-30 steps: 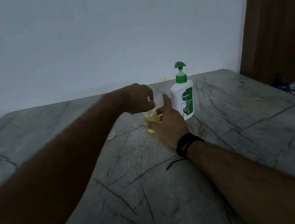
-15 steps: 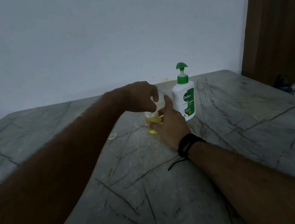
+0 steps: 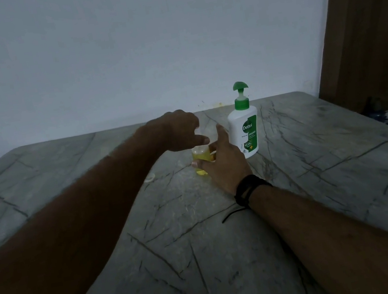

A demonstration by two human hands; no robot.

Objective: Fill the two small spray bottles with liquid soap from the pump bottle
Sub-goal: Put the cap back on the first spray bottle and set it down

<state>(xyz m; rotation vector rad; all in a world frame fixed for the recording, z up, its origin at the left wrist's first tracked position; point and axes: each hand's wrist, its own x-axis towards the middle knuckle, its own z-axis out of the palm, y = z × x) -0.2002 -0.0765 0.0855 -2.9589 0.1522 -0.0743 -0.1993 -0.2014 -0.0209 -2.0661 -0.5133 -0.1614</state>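
Item 1. Table [image 3: 325,201]: grey stone-patterned top with dark vein lines, set against a pale wall [image 3: 121,56]. All items below are carried on it or held above it.

Item 2. Wooden panel [image 3: 368,28]: brown, seen at the right edge, beyond the table's far right corner.

Item 3. Pump bottle [image 3: 245,133]: white body, green collar and green pump head, green "Dettol" label. Stood upright near the far edge of the table, just to the right of both hands, untouched.

Item 4. Left hand [image 3: 177,131]: held over the top of the small bottle, fingers curled downward around the clear cap area; what is pinched there is too blurred to be told for certain.

Item 5. Right hand [image 3: 223,160]: wrapped around the small bottle from the right side, thumb raised, fingertips seen across the bottle's front. A black wristband [image 3: 248,189] is worn at the wrist, with a loose cord end trailing onto the table.

Item 6. Spray bottle [image 3: 200,157]: small, clear, partly filled with yellow liquid, stood upright on the table between the 2 hands, grasped by the right hand. Only 1 such bottle can be made out.

Item 7. Small pale object [image 3: 149,178]: lying on the table left of the bottle; identity not discernible.
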